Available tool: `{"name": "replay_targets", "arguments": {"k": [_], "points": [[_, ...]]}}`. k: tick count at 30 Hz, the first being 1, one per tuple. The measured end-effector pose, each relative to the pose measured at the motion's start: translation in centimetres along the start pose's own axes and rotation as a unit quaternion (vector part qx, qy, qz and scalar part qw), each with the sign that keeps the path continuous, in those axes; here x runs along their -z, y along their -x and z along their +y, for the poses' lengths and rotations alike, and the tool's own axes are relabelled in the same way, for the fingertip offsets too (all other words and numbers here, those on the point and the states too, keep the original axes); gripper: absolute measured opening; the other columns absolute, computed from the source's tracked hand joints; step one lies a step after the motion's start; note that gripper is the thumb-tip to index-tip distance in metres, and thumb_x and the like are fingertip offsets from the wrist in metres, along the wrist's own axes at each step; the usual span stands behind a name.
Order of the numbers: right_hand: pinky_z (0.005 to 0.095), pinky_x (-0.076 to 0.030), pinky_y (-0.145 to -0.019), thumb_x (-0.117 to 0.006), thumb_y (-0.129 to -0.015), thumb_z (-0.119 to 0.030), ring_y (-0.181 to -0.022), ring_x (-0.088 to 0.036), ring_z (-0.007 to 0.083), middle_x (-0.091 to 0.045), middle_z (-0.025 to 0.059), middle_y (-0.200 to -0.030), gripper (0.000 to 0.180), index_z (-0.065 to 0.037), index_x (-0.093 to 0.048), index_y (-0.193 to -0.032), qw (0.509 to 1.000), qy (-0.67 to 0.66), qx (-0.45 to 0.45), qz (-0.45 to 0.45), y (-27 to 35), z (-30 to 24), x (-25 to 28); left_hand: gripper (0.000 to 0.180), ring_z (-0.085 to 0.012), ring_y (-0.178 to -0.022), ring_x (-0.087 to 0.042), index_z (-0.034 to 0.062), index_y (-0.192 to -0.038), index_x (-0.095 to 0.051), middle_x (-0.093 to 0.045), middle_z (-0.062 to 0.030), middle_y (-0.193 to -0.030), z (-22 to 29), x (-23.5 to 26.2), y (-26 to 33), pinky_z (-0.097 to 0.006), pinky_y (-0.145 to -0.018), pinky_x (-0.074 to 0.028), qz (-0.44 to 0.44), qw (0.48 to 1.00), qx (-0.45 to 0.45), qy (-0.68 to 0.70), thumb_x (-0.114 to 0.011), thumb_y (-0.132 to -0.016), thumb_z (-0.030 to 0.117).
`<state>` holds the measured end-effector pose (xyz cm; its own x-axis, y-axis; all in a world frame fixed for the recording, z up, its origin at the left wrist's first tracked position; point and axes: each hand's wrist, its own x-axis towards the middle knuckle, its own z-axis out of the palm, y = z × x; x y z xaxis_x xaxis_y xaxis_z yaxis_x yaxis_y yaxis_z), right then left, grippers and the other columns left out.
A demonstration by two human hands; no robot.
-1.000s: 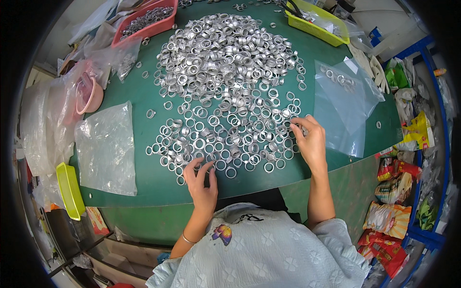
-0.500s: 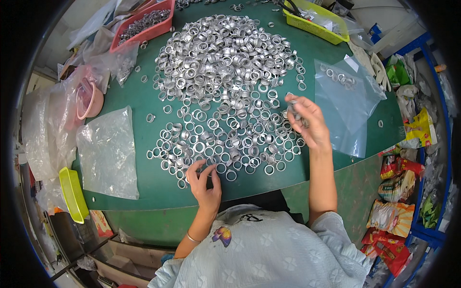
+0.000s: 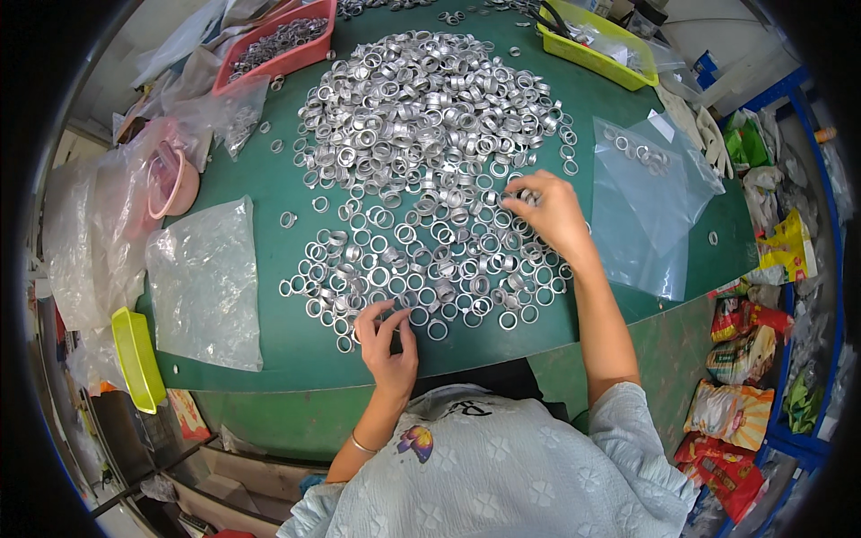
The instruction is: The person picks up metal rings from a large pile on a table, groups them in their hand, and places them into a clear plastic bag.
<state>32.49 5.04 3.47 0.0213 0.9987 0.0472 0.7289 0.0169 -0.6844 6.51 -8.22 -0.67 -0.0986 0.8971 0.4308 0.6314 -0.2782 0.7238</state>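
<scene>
Metal rings (image 3: 421, 170), silvery and short-walled, cover the green table (image 3: 269, 193) beyond both hands. Left hand (image 3: 388, 345) rests at the near edge of the scatter, fingers bent narrow on a ring or two. Right hand (image 3: 549, 213) reaches farther in, fingers curled over rings; whether it grips any, I cannot tell. Outward, the rings thicken into a heap; a clear bag (image 3: 650, 202) lies just right of the right hand, another bag (image 3: 204, 282) well left of the left.
</scene>
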Motion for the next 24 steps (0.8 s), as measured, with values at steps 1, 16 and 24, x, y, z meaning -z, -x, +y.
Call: {"name": "replay_targets", "arguments": {"k": [1,16,24], "points": [[0.0392,-0.048,-0.070,-0.076,-0.073,-0.020,-0.078,-0.062,0.0327,-0.063,0.0132,-0.084,0.020,-0.008,-0.071,-0.088,0.996,0.086,0.015,-0.008,0.2,0.0,-0.5,0.022,-0.0266,-0.091,-0.052,0.0027,-0.091,-0.067,-0.057,-0.0122,-0.105,0.1,0.0,0.0,-0.033,-0.076,-0.042,-0.005,1.000,0.001,-0.001,-0.063,-0.073,-0.009],[0.0188,-0.025,-0.041,-0.063,-0.091,-0.016,-0.050,-0.043,0.0069,-0.052,-0.0005,-0.072,0.013,-0.002,-0.062,-0.089,0.794,-0.580,-0.107,-0.147,3.4,-1.3,1.4,0.024,-0.0233,-0.081,-0.049,0.0026,-0.091,-0.067,-0.057,-0.0114,-0.106,-0.2,-0.1,0.0,-0.032,-0.072,-0.041,-0.005,1.000,-0.023,-0.001,-0.062,-0.072,-0.011],[0.0181,-0.028,-0.042,-0.064,-0.088,-0.007,-0.055,-0.047,0.0074,-0.057,0.0026,-0.081,0.007,-0.001,-0.063,-0.089,0.797,-0.588,-0.019,-0.137,4.5,-2.1,1.3,0.024,-0.0232,-0.082,-0.049,0.0028,-0.091,-0.067,-0.057,-0.0111,-0.107,-0.4,-0.2,0.2,-0.032,-0.072,-0.041,-0.004,1.000,-0.016,0.006,-0.062,-0.072,-0.011]]}}
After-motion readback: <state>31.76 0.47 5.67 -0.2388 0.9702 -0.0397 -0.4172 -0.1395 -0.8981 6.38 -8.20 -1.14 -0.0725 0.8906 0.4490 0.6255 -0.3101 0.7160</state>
